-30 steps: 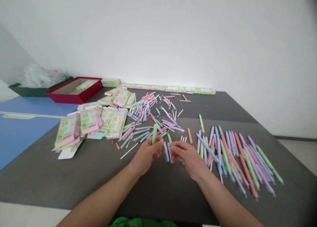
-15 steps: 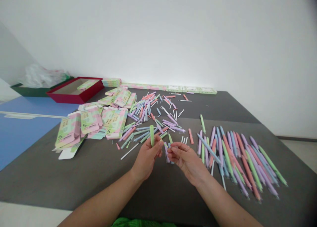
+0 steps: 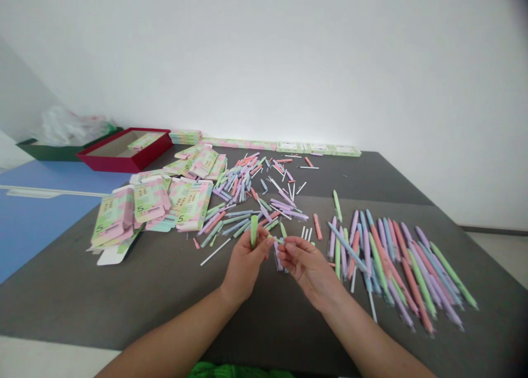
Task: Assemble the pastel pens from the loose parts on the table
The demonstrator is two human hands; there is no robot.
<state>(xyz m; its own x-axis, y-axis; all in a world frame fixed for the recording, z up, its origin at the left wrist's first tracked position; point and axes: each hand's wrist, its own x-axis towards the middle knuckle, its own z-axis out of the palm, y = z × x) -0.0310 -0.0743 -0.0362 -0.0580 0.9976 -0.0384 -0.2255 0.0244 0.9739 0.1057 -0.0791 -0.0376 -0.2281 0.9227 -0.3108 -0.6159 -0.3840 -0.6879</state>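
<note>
My left hand is closed around a light green pen barrel, which stands almost upright out of the fingers. My right hand faces it with thumb and fingertips pinched on one end of a small light green pen part. That part bridges the gap between both sets of fingertips; its exact kind is too small to make out. Just behind the fingers lie pen pieces, among them a purple one. A heap of loose pastel pen parts spreads beyond the hands.
To the right lie many pastel pens side by side. Printed paper boxes are piled at left. A red tray and a green tray with plastic bags stand at the back left. Small boxes line the wall on the dark table.
My hands have come slightly closer, and the small light green part now shows between the fingertips. The green barrel has dropped a little with my left hand.
</note>
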